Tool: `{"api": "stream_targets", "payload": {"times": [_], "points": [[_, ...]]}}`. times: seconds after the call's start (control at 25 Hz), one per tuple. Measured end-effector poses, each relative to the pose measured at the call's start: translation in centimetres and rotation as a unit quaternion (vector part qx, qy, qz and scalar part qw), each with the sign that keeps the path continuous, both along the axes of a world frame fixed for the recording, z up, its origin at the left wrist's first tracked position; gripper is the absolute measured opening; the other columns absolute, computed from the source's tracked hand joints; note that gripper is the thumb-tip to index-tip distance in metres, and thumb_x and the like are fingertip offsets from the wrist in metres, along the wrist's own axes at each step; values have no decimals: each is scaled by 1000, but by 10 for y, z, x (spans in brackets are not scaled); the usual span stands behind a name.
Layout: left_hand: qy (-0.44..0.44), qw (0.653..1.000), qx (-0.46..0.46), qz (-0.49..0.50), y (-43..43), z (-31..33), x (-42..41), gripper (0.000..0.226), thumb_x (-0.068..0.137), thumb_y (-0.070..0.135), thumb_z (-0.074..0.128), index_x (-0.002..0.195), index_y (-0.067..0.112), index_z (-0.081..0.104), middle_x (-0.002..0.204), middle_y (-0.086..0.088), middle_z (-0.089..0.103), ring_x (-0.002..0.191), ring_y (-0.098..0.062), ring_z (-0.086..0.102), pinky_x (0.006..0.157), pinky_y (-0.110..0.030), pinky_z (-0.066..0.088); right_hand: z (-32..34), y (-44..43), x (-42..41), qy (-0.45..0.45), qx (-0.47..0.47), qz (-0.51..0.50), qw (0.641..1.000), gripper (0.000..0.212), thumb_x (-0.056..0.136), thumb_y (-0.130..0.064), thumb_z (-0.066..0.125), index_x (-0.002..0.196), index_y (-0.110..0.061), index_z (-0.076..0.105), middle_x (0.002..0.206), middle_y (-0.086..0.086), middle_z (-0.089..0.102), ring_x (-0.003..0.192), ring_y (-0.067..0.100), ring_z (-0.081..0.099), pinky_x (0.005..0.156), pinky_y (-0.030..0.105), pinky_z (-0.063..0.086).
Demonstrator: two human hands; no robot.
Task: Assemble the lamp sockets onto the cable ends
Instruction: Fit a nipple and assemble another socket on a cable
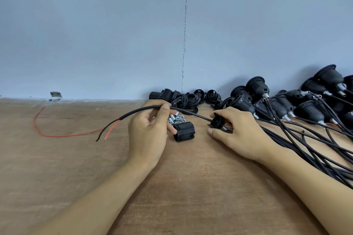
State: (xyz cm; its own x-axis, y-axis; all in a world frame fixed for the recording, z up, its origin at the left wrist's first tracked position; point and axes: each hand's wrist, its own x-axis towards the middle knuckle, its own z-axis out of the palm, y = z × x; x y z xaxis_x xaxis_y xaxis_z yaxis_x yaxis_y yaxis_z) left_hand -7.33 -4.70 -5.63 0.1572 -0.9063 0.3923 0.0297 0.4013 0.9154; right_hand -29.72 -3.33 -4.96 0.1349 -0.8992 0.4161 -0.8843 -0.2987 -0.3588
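We've got a black cable (145,109), cores (112,129) red and black. Black cap (216,121), black ribbed socket (184,131), and the pile (324,82) is black too. Silver nuts (176,118), a red wire (57,135), a brown wood-grain table (191,187), a pale blue-grey wall (95,34).

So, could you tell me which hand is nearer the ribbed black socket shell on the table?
Left. The left hand has a fingertip almost touching the socket shell; the right hand sits apart on its other side.

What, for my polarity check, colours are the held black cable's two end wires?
One red wire, one black wire; head view.
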Motion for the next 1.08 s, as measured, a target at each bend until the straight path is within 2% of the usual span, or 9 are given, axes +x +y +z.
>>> {"api": "stream_targets", "payload": {"times": [0.16, 0.32, 0.4, 0.52, 0.68, 0.76, 0.84, 0.96, 1.08], "points": [[21, 1000, 16, -10, 0, 0, -3, 17, 102, 17, 59, 89, 19, 69, 85, 1, 78, 49, -15, 64, 44, -20, 44, -2, -2, -2, -23, -7, -1, 1000, 50, 90, -35, 70, 137, -29, 55, 120, -11, 55, 112, 6, 52, 92, 18, 37], [32, 999, 33, -7, -5, -1, -2, 22, 102, 22, 60, 85, 11, 68, 83, 0, 79, 48, -12, 63, 43, -19, 44, -1, -3, -3, -51, -47, -2, 998, 54, 87, -24, 75, 137, -28, 56, 115, -12, 58, 101, -6, 51, 87, 1, 32], [36, 999, 40, -3, -7, -1, 0, 23, 102, 26, 61, 85, 11, 68, 83, 0, 79, 47, -11, 63, 43, -19, 44, -1, -3, -3, -96, -48, -4, 994, 56, 83, -20, 80, 132, -28, 55, 108, -20, 60, 98, -13, 52, 84, -5, 31], [47, 998, 51, -6, -8, 0, 1, 24, 102, 27, 61, 84, 12, 67, 83, -1, 79, 46, -12, 63, 43, -19, 44, 1, -1, -1, -124, -58, -5, 991, 54, 80, -21, 82, 119, -39, 50, 104, -27, 60, 100, -18, 52, 83, -1, 37], [36, 996, 65, -41, -2, 1, -8, 20, 99, 26, 65, 84, 14, 72, 80, 0, 78, 51, -9, 65, 46, -18, 46, 3, 6, 9, -42, -73, 17, 996, 38, 82, -37, 79, 110, -43, 55, 98, -32, 58, 99, -9, 53, 91, 23, 43], [7, 996, 72, -53, 4, 0, -11, 18, 95, 30, 70, 82, 22, 78, 74, 7, 76, 57, -1, 64, 55, -15, 47, 4, 8, 16, 17, -113, 24, 993, 39, 83, -51, 74, 117, -36, 62, 91, -35, 50, 95, -7, 49, 97, 27, 36], [-47, 995, 71, -60, 8, -1, -13, 12, 92, 35, 73, 84, 41, 80, 83, 20, 76, 76, 6, 66, 71, -14, 45, 6, 10, 20, 36, -126, 33, 991, 46, 86, -58, 65, 122, -30, 64, 91, -29, 55, 92, -1, 51, 98, 27, 35], [-123, 990, 45, -49, 9, -2, -12, 17, 91, 37, 73, 87, 54, 75, 107, 34, 67, 113, 3, 60, 94, -25, 45, 5, 13, 26, 15, -115, 58, 992, 48, 90, -52, 63, 129, -24, 61, 116, -14, 66, 104, 0, 53, 95, 25, 40], [-124, 989, 47, -70, 8, -2, -12, 16, 92, 41, 73, 91, 57, 74, 119, 36, 59, 126, -1, 53, 110, -36, 42, 3, 12, 31, -52, -98, 93, 989, 48, 90, -42, 67, 132, -20, 59, 119, -10, 64, 106, -1, 57, 94, 15, 43]]}}
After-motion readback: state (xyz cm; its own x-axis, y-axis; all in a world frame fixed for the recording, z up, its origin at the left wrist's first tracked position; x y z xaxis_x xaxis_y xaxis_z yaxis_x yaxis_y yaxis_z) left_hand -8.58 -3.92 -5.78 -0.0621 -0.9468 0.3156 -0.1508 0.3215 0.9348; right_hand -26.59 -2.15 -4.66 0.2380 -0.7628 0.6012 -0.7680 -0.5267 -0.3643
